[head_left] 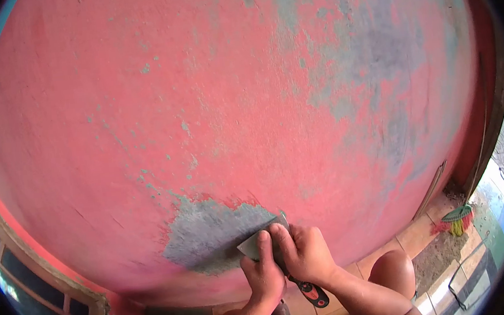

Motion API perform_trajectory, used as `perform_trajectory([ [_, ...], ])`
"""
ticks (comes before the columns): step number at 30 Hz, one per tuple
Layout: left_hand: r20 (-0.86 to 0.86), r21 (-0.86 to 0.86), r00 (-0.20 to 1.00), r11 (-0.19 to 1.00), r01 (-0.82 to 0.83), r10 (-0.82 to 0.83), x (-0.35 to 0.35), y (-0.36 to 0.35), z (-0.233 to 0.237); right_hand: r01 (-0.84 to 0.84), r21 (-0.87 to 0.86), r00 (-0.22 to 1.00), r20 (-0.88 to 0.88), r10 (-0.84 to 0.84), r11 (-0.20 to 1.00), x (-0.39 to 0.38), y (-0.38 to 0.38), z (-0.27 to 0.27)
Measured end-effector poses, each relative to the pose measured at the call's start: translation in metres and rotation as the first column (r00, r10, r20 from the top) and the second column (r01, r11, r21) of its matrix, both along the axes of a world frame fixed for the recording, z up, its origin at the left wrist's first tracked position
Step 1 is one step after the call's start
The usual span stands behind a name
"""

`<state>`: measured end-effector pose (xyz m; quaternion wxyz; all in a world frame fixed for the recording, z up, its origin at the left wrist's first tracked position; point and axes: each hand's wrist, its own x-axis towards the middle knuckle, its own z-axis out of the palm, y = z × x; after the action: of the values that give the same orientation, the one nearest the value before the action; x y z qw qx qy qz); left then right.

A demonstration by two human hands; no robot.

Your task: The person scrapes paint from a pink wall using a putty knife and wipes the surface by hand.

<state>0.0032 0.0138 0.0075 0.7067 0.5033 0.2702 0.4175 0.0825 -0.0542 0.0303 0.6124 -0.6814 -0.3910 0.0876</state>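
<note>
Both of my hands hold a scraper (pixel 252 245) with a flat metal blade and a black-and-red handle (pixel 312 292). Its blade is pressed flat against a red painted wall (pixel 199 102), at the right edge of a bare grey patch (pixel 211 236) where the paint has come off. My left hand (pixel 263 276) has a finger pushing on the blade. Around the upper handle, just behind the blade, my right hand (pixel 305 255) is wrapped. The lower handle sticks out below my right wrist.
The wall's paint is worn and flaking, with greyish areas at the upper right. A window frame (pixel 47 283) runs along the left. Orange floor tiles (pixel 418 236) lie below, with a colourful broom head (pixel 458 218) at the right by a doorway. My knee (pixel 394 271) is raised near my right arm.
</note>
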Motion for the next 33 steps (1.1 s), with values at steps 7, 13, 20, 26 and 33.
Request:
perform_trajectory([
  [7, -0.027, 0.013, 1.000, 1.000, 0.015, -0.015, -0.001, 0.005, -0.010, 0.051, 0.006, 0.998, -0.042, -0.051, 0.999, -0.005, 0.004, 0.000],
  [13, -0.001, -0.046, 1.000, 0.998, 0.030, -0.030, 0.002, 0.004, -0.001, 0.055, 0.050, 0.998, 0.007, -0.055, 0.997, -0.002, 0.007, 0.000],
  [20, 0.019, -0.010, 0.999, 0.999, 0.039, -0.039, 0.003, 0.007, -0.002, 0.045, 0.028, 0.997, 0.069, -0.047, 0.999, -0.001, 0.005, 0.003],
  [26, -0.029, 0.013, 1.000, 1.000, -0.007, 0.008, 0.003, 0.002, -0.005, 0.044, -0.037, 0.998, 0.044, -0.042, 0.998, -0.001, 0.002, 0.005],
  [33, -0.023, 0.050, 0.999, 0.998, 0.045, -0.044, 0.000, 0.010, 0.001, 0.078, 0.015, 0.994, 0.080, -0.079, 0.997, -0.005, 0.008, 0.006],
])
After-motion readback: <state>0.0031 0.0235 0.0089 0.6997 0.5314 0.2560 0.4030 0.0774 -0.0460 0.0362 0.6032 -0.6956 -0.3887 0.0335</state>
